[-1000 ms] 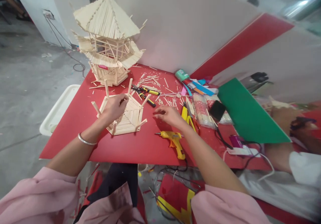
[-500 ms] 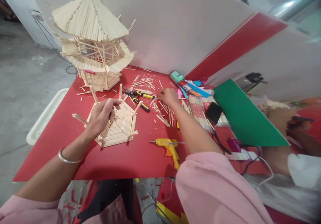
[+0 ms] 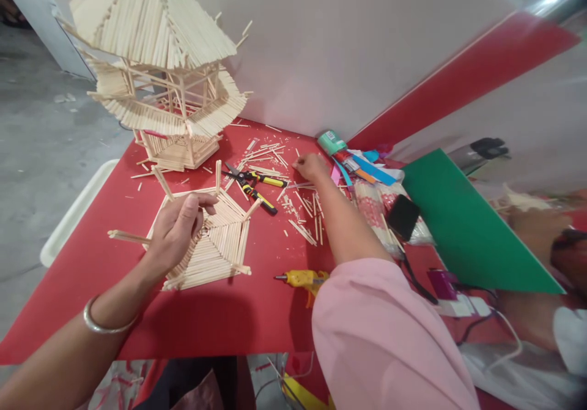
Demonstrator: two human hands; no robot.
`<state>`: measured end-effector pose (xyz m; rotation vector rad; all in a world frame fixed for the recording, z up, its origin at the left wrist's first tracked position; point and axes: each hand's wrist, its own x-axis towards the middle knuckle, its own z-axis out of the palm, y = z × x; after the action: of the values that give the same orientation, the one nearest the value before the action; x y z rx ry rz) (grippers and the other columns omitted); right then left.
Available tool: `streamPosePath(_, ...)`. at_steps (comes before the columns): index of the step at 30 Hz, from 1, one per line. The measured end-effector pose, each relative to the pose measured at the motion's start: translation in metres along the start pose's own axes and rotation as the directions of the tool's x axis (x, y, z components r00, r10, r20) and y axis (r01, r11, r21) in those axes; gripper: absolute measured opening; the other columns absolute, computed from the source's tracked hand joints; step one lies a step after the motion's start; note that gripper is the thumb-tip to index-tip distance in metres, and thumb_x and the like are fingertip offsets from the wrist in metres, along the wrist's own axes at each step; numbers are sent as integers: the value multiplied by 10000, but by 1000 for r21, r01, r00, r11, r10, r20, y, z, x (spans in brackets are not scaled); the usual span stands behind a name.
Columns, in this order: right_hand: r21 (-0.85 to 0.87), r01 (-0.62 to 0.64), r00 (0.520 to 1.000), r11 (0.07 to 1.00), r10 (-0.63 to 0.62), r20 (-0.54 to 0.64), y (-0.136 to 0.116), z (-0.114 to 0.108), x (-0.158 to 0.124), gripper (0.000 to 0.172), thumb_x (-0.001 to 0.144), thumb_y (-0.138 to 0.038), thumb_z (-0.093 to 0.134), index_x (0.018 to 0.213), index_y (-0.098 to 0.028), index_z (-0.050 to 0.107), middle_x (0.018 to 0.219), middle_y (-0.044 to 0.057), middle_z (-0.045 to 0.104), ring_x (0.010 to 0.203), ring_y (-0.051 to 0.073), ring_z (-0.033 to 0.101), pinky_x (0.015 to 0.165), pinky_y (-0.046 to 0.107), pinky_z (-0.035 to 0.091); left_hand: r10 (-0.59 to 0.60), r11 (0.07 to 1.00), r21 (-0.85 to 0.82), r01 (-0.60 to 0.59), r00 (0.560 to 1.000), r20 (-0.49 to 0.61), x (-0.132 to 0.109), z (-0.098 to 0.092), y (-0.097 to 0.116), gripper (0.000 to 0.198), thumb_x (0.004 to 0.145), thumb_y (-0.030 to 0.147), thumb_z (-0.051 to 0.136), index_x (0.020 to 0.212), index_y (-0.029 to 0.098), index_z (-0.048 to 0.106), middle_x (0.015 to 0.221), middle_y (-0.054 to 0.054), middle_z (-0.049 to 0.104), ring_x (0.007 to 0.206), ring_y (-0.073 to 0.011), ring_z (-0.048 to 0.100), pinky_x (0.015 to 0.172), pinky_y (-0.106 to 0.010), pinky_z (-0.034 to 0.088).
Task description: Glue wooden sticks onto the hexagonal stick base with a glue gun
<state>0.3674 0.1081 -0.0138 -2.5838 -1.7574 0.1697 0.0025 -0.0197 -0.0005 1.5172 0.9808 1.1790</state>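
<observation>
A six-sided base of pale wooden sticks (image 3: pixel 215 251) lies on the red table, with short stick posts standing at its corners. Over its left part is my left hand (image 3: pixel 178 223), fingers curled in and thumb against them; whatever they may hold is hidden. My right hand (image 3: pixel 313 168) reaches to the far side among loose wooden sticks (image 3: pixel 302 231), its fingertips together low near the tabletop. I cannot make out what is between them. Black-and-yellow cutting pliers (image 3: pixel 257 190) lie between the base and the scattered sticks. A yellow glue gun (image 3: pixel 300 278) rests nearer, partly behind my right sleeve.
A tall stick pagoda (image 3: pixel 160 85) stands at the back left. To the right are packs of sticks (image 3: pixel 369 205), a black box-like object (image 3: pixel 403 216), coloured strips (image 3: pixel 373 168), a green board (image 3: pixel 477 226) and cables. Another person's arm (image 3: pixel 527 318) is at the far right.
The view has shifted slightly closer, so the table things look larger. My right hand stays at the far sticks, and its sleeve now covers the glue gun's handle. My left hand remains curled over the base.
</observation>
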Motion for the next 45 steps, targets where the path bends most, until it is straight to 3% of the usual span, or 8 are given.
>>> streamPosePath(6,28,54,998,998,-55,19,-16,-20,-31,269,907,-262,600,1031,-107,781,1083,179,765,1021,266,702,836,302,504,-51,969,240,63,997,-58,6,3,1,268,955,358,514,829,191,681,667,-2,628,529,-91,479,494,-230,384)
streamPosePath(11,390,324,901,862,-406,150,-11,-59,-123,146,823,-334,677,830,-228,776,789,20,756,714,163,669,664,267,496,-113,943,315,112,993,-15,10,5,-1,107,827,211,570,782,181,662,749,-4,694,691,-116,604,621,-226,467)
streamPosePath(17,692,176,836,700,-478,271,-41,-55,-218,164,846,-399,642,833,-260,728,698,-17,689,536,111,547,513,253,436,-255,955,170,243,965,54,12,3,-3,75,803,196,621,737,162,636,695,-3,661,593,-83,538,550,-210,422)
streamPosePath(25,759,269,902,593,-432,18,-108,-7,-219,80,847,-262,665,893,-221,716,826,6,740,740,151,659,694,284,519,-444,882,-13,470,841,309,12,1,-5,372,884,415,701,644,175,550,473,61,451,368,-31,292,384,-203,199)
streamPosePath(30,585,554,811,593,-544,-216,-119,-3,-221,178,900,-227,639,1069,-253,689,968,18,764,908,183,703,833,310,516,-450,860,-73,504,820,355,14,-1,-2,407,870,440,737,628,172,547,489,49,482,354,-25,314,364,-195,206)
streamPosePath(37,500,578,804,645,-555,-214,-116,-5,-221,401,946,-250,590,1343,-310,592,1105,4,770,1035,197,703,945,349,523,-536,771,-81,632,712,453,13,-3,10,293,858,349,756,690,146,626,498,30,536,342,-17,318,330,-169,171)
streamPosePath(42,552,563,790,615,-597,-140,-95,-21,-233,508,947,-228,548,1440,-348,533,1335,-7,692,1097,180,698,978,368,551,-465,814,-196,547,815,345,14,-1,5,262,811,268,769,652,147,600,529,25,570,359,-14,369,325,-151,225)
streamPosePath(45,542,479,870,691,-458,-185,-55,-30,-260,367,946,-309,560,1297,-313,666,1308,28,705,1056,200,714,944,382,573,-430,848,-257,465,885,181,17,0,3,201,782,210,757,661,143,611,582,10,613,389,-21,429,328,-149,258)
